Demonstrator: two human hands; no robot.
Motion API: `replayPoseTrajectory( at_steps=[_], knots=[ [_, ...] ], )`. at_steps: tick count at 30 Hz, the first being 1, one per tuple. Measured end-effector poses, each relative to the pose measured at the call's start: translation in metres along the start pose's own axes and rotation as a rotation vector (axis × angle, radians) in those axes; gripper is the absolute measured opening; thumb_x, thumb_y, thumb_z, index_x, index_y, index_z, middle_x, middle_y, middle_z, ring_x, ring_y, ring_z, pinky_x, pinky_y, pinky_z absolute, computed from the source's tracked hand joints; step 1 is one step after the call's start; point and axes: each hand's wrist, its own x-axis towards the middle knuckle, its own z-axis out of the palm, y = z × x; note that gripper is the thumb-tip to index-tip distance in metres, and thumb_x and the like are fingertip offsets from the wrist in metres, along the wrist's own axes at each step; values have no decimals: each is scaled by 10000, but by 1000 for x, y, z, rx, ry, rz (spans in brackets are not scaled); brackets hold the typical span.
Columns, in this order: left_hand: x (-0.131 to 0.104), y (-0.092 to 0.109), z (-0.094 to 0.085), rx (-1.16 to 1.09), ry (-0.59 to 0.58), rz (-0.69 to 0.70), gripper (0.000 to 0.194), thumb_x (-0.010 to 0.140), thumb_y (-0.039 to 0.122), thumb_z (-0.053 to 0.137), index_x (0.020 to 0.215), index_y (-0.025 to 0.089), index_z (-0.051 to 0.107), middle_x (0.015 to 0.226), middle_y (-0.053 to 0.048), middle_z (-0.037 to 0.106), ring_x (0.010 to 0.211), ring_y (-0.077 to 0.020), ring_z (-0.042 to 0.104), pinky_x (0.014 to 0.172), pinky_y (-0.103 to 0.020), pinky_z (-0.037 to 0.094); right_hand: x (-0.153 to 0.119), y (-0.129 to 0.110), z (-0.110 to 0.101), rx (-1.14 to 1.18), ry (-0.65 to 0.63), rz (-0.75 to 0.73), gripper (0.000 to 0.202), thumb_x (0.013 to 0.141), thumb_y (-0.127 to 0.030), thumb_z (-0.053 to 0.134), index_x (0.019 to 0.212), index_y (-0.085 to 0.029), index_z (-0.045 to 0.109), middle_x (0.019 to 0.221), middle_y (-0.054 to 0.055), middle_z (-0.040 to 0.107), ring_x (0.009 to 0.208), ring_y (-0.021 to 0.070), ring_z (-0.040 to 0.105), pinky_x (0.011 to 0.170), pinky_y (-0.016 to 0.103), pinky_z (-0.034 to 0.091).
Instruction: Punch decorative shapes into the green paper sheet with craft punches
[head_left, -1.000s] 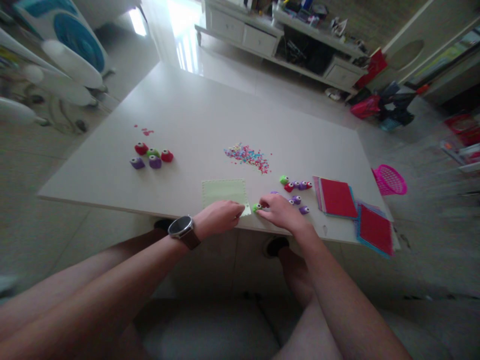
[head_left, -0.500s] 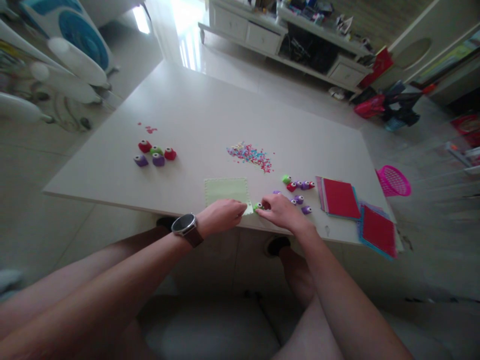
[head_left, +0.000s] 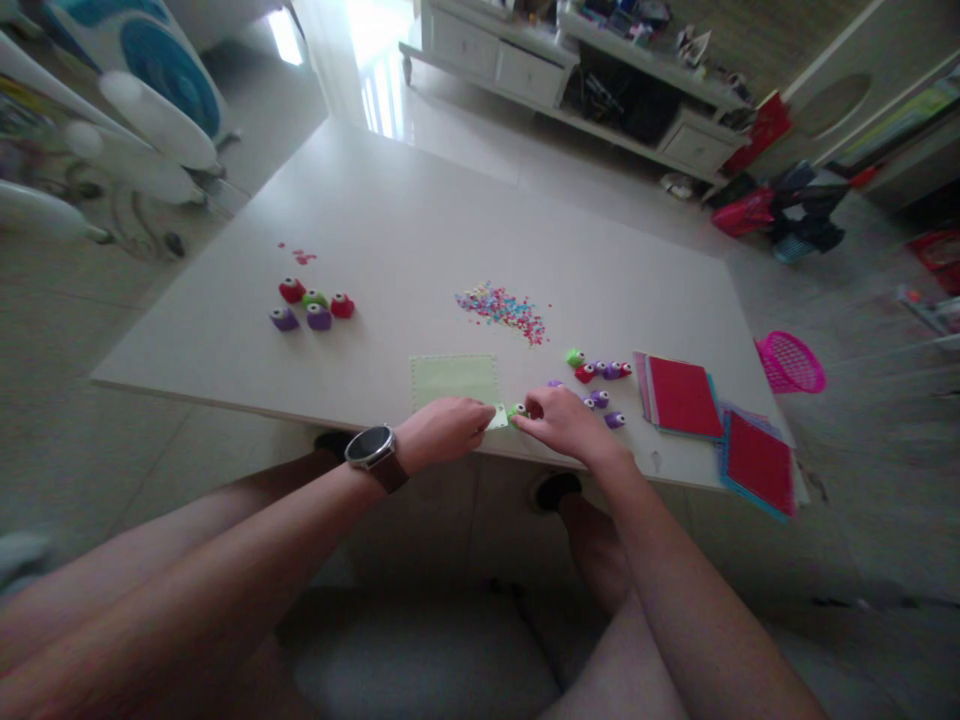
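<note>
A pale green sheet of paper (head_left: 454, 376) with small punched marks along its edges lies at the table's near edge. My left hand (head_left: 450, 430), with a watch on its wrist, is closed on the sheet's near right corner. My right hand (head_left: 556, 420) grips a small green craft punch (head_left: 517, 412) right beside that corner. Whether the paper's edge sits inside the punch is too small to tell. Just beyond my right hand stand several purple punches (head_left: 598, 398), a red punch (head_left: 584, 373) and another green punch (head_left: 574, 357).
Colourful paper confetti (head_left: 506, 312) is heaped mid-table. At the left are several more punches (head_left: 319, 317) and some red paper bits (head_left: 303, 257). Two stacks of coloured paper, one nearer (head_left: 759, 462) and one farther (head_left: 682, 398), lie at the right. A pink basket (head_left: 792, 362) stands beyond the table's edge.
</note>
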Motion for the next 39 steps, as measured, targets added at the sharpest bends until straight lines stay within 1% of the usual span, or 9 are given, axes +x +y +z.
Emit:
replayPoseTrajectory(
  at_steps=[4,9,20,25,30,34,39],
  knots=[
    [0,0,0,11,3,-2,211,961,181,472,910,196,676,891,-79,740,746,-197,641,643,-322,348,0,1,0,-6,-8,6,215,925,-357,730,813,-183,672,823,61,731,755,180,624,690,290,387],
    [0,0,0,13,0,4,203,962,178,478,929,194,678,921,-84,747,780,-199,660,663,-313,373,0,1,0,7,-16,5,222,926,-360,729,804,-185,666,814,65,728,752,185,623,690,295,387],
    [0,1,-1,20,-11,2,211,952,181,474,936,196,683,927,-82,745,806,-213,676,665,-319,381,0,0,1,16,4,-6,252,917,-369,720,765,-190,626,777,52,700,725,178,589,673,299,357],
    [0,-1,2,18,1,8,211,948,182,480,943,197,691,939,-89,749,801,-212,676,666,-313,396,0,1,1,14,1,-4,239,918,-370,719,782,-191,638,786,52,705,727,176,591,678,295,363],
    [0,0,0,19,-5,11,202,945,179,485,934,199,686,943,-85,753,809,-213,678,670,-313,395,0,-1,2,20,-5,-15,232,915,-358,721,779,-187,642,789,54,707,720,173,591,676,293,364],
    [0,0,0,8,-5,1,162,936,197,525,936,202,687,947,-80,752,808,-208,675,665,-308,387,0,-2,1,-2,-13,-39,215,919,-341,716,785,-184,658,807,58,713,730,175,590,685,295,367],
    [-1,-4,3,-16,7,5,96,921,250,595,931,213,683,926,-65,742,786,-203,656,647,-305,365,-1,-1,2,-6,-22,-74,129,899,-289,741,841,-179,704,880,63,739,793,185,622,722,295,398]
  ],
)
